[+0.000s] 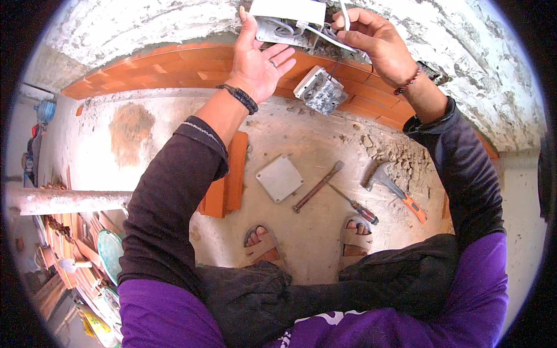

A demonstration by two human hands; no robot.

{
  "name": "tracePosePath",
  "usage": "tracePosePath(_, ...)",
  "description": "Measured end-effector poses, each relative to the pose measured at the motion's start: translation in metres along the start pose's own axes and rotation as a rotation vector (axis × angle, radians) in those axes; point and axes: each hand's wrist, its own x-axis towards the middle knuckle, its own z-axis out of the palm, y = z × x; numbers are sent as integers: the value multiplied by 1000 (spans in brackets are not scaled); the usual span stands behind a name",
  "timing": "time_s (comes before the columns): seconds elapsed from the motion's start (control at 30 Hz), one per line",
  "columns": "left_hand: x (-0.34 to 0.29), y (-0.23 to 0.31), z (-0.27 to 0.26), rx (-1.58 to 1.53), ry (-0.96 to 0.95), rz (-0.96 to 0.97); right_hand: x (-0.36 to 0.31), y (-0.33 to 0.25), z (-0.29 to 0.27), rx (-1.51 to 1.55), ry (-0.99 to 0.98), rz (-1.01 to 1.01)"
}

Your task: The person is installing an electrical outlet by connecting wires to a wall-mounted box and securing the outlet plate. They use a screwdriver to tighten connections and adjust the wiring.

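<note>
Below both hands on the floor: square lid (279, 178), chisel (318, 186), screwdriver (354, 204), hatchet (394, 191). Left hand (257, 62) open, palm flat beside the wall box (284, 26). Right hand (374, 39) pinching white wires (325, 36) leading from that box; grey box (320, 90) just beneath.

Dark sleeves over a purple top, a black braided wristband left, red beaded bracelet right, sandals.

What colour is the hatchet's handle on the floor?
Orange with black, on the small steel-headed hatchet; the head view shows it best.
</note>
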Motion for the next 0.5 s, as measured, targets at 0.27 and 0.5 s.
tracePosePath(0.27,-12,-24,12,67,114,46,-12,4,-8,-54,164,298)
tracePosePath(0.5,-18,-48,15,552,161,144,-35,34,-6,-182,176,517)
